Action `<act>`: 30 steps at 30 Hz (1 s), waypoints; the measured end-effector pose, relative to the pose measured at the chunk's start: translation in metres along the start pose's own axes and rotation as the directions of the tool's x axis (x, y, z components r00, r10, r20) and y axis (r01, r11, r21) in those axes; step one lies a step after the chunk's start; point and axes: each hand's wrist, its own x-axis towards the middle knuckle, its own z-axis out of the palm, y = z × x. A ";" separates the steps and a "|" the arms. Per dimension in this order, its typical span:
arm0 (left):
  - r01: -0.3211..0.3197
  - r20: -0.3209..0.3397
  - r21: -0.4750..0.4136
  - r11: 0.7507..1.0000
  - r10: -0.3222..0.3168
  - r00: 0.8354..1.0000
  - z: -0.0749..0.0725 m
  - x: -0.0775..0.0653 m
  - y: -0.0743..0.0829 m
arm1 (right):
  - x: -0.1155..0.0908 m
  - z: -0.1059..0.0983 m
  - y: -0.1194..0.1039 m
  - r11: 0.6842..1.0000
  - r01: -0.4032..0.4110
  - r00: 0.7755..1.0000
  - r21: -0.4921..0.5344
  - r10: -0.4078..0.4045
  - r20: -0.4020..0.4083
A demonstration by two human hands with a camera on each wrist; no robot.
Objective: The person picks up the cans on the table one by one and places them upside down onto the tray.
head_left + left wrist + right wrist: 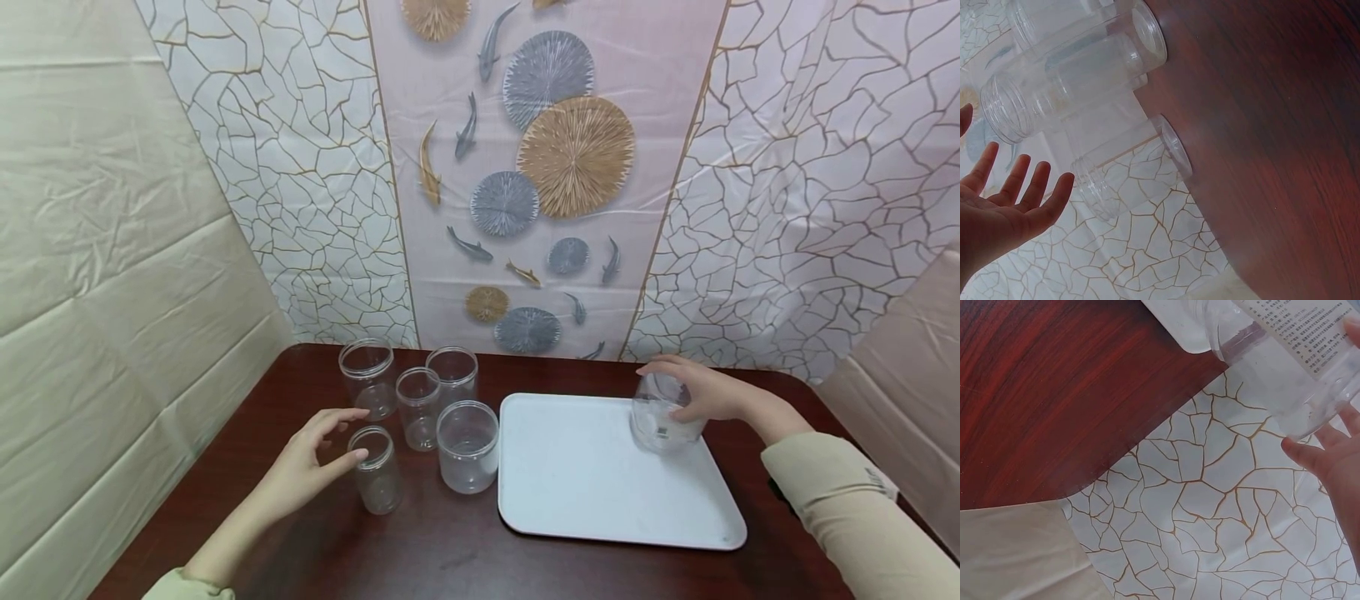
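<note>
My right hand grips a clear plastic jar at the far right corner of the white tray. In the right wrist view, a printed label shows on that jar, with fingertips along its edge. On the left, my left hand is spread beside a small, slim clear jar; thumb and fingers stand apart near its rim. The left wrist view shows these fingers extended, holding nothing, close to the rim of a clear jar.
Several more lidless clear jars stand left of the tray, including a wide one beside the tray's edge, a slim one and a large one at the back. Patterned cloth hangs behind the dark wooden table.
</note>
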 end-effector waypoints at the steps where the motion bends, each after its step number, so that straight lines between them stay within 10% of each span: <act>1: 0.000 0.000 0.000 1.000 0.000 1.000 0.000 0.000 0.000 | 0.000 0.000 0.000 1.000 0.001 1.000 0.001 -0.001 0.004; 30: -0.010 0.029 -0.047 0.999 0.011 1.000 0.001 0.000 0.000 | 0.001 0.003 -0.004 0.998 -0.053 0.998 0.045 0.052 0.030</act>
